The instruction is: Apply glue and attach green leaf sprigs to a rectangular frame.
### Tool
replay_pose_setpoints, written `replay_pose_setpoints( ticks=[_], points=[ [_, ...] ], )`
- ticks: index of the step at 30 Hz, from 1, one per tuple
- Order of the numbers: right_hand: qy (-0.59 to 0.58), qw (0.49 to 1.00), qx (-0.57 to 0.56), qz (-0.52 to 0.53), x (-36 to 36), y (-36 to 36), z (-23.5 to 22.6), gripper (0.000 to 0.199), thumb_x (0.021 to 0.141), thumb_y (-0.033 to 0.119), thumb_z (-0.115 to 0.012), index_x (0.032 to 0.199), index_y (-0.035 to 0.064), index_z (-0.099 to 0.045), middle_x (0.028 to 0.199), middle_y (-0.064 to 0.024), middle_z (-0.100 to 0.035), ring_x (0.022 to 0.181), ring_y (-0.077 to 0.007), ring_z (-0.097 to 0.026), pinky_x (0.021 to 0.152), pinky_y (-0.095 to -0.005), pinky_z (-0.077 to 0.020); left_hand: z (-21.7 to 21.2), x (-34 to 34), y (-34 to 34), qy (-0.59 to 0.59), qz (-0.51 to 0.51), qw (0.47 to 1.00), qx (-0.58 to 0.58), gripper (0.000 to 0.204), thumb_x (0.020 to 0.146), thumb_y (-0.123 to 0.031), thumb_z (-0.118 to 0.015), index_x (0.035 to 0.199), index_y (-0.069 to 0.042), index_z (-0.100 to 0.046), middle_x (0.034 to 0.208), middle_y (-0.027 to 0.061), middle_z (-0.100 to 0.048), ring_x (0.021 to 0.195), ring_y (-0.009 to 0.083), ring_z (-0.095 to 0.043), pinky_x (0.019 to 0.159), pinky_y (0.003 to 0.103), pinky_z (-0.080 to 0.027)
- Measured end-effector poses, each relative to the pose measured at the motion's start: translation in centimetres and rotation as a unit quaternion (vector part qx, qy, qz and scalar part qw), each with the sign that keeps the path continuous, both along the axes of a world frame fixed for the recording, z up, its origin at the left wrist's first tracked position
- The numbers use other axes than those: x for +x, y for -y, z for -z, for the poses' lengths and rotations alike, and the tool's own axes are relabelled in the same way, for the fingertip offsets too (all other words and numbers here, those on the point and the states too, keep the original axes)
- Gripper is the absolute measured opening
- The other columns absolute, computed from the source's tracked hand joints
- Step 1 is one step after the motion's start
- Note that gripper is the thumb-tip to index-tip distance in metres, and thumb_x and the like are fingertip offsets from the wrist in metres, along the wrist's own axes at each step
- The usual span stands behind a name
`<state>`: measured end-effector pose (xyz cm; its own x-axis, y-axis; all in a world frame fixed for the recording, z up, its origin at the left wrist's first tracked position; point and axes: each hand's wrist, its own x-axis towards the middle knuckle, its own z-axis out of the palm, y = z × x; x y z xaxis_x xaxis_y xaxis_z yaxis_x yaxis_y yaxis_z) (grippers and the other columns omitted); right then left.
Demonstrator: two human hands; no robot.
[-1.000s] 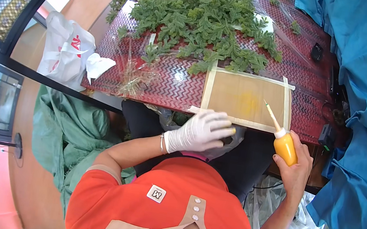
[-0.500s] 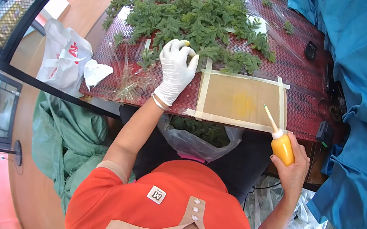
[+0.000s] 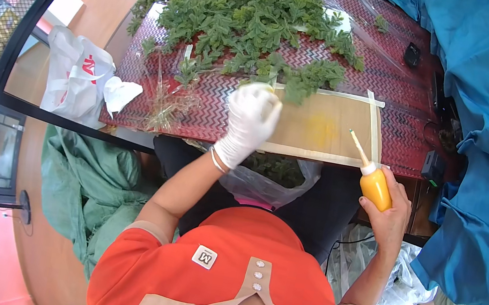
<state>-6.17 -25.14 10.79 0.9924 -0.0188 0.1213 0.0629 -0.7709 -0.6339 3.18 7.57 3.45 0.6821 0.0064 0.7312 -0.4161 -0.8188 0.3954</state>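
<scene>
My left hand (image 3: 251, 120), in a white glove, is over the left side of a tan board (image 3: 302, 118) edged with pale tape. Its fingers are bent and pinched, somewhat smeared by motion, on the end of a green leafy sprig (image 3: 297, 89) that reaches over the board's far edge. A yellow smear (image 3: 324, 129) marks the board. Bare, my right hand (image 3: 390, 217) is wrapped round a squeeze bottle (image 3: 375, 189) of yellow liquid, its long thin nozzle tilted up and left above the board's right part.
A heap of green sprigs (image 3: 241, 16) covers the far table, which has a red woven-pattern cover (image 3: 391, 125). At the left lie gold-coloured strands (image 3: 171, 105) and a white plastic bag (image 3: 79, 79). Blue cloth (image 3: 476, 159) hangs at the right. An open clear bag (image 3: 281, 184) of greenery rests at my lap.
My left hand has moved right and nearer to me, from the heap's near edge to the board, drawing a sprig along. My right hand still holds the bottle, nearly unmoved.
</scene>
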Motion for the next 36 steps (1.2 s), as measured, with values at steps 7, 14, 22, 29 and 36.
replay_pose_setpoints(
  ticks=[7, 14, 22, 29, 36],
  points=[
    [-0.009, 1.000, 0.008, 0.018, -0.1, 0.7, 0.6, 0.074, 0.063, 0.009, -0.084, 0.135, 0.0170, -0.065, 0.096, -0.0053, -0.067, 0.081, -0.0217, -0.060, 0.088, -0.0364, -0.0398, -3.4, 0.4, -2.6, 0.009, 0.018, 0.982, -0.186, 0.014, 0.084, 0.001, -0.067, 0.096, -0.007, -0.066, 0.101, 0.0072, -0.065, 0.087, 0.0220, -0.061, 0.080, 0.032, -0.049],
    [-0.016, 1.000, 0.009, 0.017, 0.1, 0.4, 0.7, 0.075, 0.064, 0.009, -0.084, 0.135, 0.0171, -0.065, 0.098, -0.0054, -0.068, 0.082, -0.0225, -0.061, 0.090, -0.0370, -0.0406, -4.7, -0.4, -3.1, -0.035, 0.035, 0.886, -0.461, 0.009, 0.092, -0.001, -0.064, 0.100, -0.005, -0.067, 0.097, 0.0062, -0.068, 0.087, 0.0192, -0.064, 0.083, 0.030, -0.050],
    [-0.023, 0.999, 0.013, 0.027, -0.2, 0.7, 1.1, 0.075, 0.063, 0.009, -0.085, 0.135, 0.0176, -0.065, 0.100, -0.0059, -0.068, 0.083, -0.0230, -0.062, 0.091, -0.0375, -0.0414, -4.7, 0.3, -4.6, -0.092, 0.142, 0.727, -0.665, 0.008, 0.099, -0.008, -0.059, 0.103, -0.004, -0.066, 0.104, 0.0070, -0.069, 0.094, 0.0167, -0.066, 0.085, 0.027, -0.050],
    [-0.027, 0.999, 0.013, 0.033, -0.5, 0.8, 1.2, 0.075, 0.063, 0.008, -0.084, 0.135, 0.0182, -0.065, 0.100, -0.0056, -0.069, 0.084, -0.0231, -0.063, 0.091, -0.0377, -0.0415, -1.7, -2.8, 0.5, 0.002, 0.065, 0.968, -0.241, 0.015, 0.085, -0.005, -0.069, 0.099, -0.006, -0.066, 0.101, 0.0056, -0.069, 0.094, 0.0198, -0.064, 0.086, 0.031, -0.048],
    [-0.039, 0.999, 0.018, 0.028, -0.4, 0.8, 1.0, 0.076, 0.063, 0.007, -0.084, 0.135, 0.0187, -0.065, 0.098, -0.0045, -0.067, 0.082, -0.0220, -0.061, 0.089, -0.0365, -0.0402, 1.6, -3.4, 1.1, -0.087, 0.083, 0.992, -0.027, 0.018, 0.078, -0.005, -0.073, 0.096, -0.007, -0.070, 0.105, 0.0031, -0.069, 0.102, 0.0239, -0.062, 0.093, 0.035, -0.045]
  ],
)
